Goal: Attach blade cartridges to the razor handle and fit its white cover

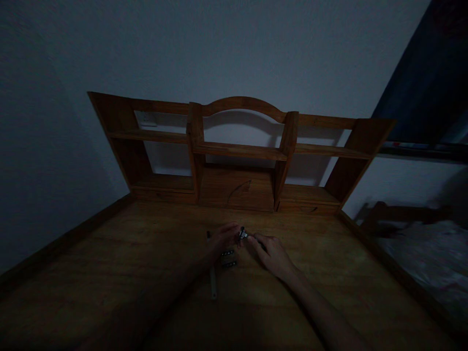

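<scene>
Between my two hands, above the desk, is a small shiny metal piece [243, 234] with a dark top; it is too small and dim to name. My right hand [272, 252] pinches it from the right, thumb and forefinger closed. My left hand [224, 239] meets its left side with closed fingers, partly lost in shadow. Just below my left hand lies a dark block with shiny bits [228, 259] on the desk. A thin, pale flat bar [213, 285] with a hole near its close end runs under my left hand and wrist, which hide its middle.
The wooden desk [303, 297] has raised edges on the left and right. At its back stands a wooden shelf unit [241, 152] with drawers, against a pale wall [234, 53]. Past the right edge is a bed with light bedding [431, 253]. The room is dim.
</scene>
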`<move>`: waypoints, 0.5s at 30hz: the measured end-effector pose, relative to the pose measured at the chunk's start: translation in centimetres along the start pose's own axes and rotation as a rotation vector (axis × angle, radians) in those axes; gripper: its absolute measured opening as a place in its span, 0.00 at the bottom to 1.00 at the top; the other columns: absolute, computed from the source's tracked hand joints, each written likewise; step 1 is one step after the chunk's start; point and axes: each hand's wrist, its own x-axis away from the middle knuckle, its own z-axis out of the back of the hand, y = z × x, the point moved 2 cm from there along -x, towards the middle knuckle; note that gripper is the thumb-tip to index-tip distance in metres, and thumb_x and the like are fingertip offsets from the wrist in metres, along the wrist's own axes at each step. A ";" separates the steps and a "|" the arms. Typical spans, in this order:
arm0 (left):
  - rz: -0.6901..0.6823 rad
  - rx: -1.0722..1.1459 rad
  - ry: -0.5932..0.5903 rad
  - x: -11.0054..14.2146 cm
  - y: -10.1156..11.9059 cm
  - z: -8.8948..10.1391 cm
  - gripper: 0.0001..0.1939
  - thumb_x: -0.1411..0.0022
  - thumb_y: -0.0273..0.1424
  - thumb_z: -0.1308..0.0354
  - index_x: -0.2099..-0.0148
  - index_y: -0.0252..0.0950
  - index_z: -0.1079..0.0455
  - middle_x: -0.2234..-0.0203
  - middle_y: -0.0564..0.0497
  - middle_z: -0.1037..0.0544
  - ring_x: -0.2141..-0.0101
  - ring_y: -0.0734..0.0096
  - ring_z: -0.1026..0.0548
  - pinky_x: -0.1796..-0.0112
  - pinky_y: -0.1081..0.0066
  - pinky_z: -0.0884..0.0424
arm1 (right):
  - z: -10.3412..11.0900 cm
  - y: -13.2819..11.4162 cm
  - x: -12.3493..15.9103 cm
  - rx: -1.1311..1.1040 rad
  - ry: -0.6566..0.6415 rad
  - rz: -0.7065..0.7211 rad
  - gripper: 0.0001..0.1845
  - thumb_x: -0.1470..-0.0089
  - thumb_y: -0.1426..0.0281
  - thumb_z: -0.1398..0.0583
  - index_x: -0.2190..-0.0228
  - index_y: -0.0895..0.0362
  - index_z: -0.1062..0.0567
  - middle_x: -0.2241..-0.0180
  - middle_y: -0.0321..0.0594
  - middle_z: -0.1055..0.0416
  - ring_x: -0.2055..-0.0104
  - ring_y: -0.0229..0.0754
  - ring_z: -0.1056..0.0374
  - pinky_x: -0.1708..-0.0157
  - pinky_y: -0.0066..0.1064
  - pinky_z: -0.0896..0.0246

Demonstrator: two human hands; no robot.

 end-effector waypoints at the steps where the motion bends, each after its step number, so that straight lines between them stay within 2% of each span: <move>1: 0.009 0.008 -0.012 0.2 0.3 -0.2 0.20 0.47 0.46 0.39 0.66 0.32 0.28 0.75 0.49 0.25 0.75 0.72 0.28 0.72 0.73 0.31 | 0.0 0.1 0.0 0.010 0.008 -0.004 0.24 0.36 0.57 0.54 0.70 0.56 0.25 0.73 0.38 0.26 0.72 0.40 0.31 0.69 0.27 0.43; 7: -0.013 -0.003 -0.071 1.0 1.0 -0.6 0.15 0.42 0.42 0.42 0.65 0.34 0.27 0.74 0.51 0.26 0.73 0.74 0.28 0.70 0.74 0.32 | 0.2 0.3 0.0 0.065 0.073 -0.019 0.25 0.39 0.55 0.49 0.77 0.57 0.25 0.80 0.36 0.29 0.77 0.37 0.35 0.75 0.26 0.47; 15: 0.029 0.001 -0.061 1.0 0.8 -0.5 0.15 0.43 0.43 0.41 0.66 0.35 0.27 0.72 0.50 0.25 0.72 0.73 0.27 0.67 0.73 0.31 | 0.5 -0.3 0.0 0.041 0.085 -0.023 0.20 0.41 0.57 0.47 0.67 0.56 0.21 0.74 0.39 0.24 0.73 0.41 0.30 0.71 0.27 0.42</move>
